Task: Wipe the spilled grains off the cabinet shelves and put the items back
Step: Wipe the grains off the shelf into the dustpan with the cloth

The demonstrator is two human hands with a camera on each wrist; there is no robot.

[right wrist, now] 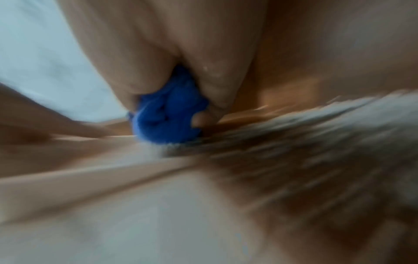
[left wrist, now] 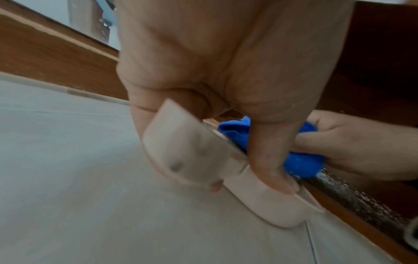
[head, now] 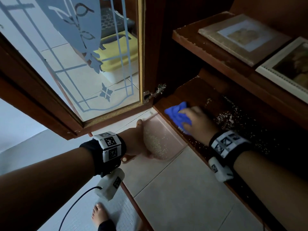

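Observation:
My right hand (head: 198, 120) grips a bunched blue cloth (head: 177, 116) pressed on the lower wooden shelf (head: 196, 95) near its left front corner. White grains (head: 228, 119) lie scattered over the shelf to the right of the cloth and along its front edge. My left hand (head: 135, 140) holds a pink dustpan (head: 166, 129) by its handle, just below the shelf's edge, with a heap of grains (head: 154, 144) in it. In the left wrist view my fingers (left wrist: 269, 153) curl round the dustpan handle (left wrist: 185, 148), the cloth (left wrist: 300, 160) behind them. The right wrist view is blurred, with the cloth (right wrist: 167, 114) in my palm.
The glass cabinet door (head: 80, 60) stands open at the left. Two framed pictures (head: 240, 37) lie flat on the upper shelf (head: 208, 50). Pale floor tiles (head: 183, 189) spread below, and my bare foot (head: 100, 214) stands near the cabinet base. A black cable (head: 73, 207) hangs from my left wrist.

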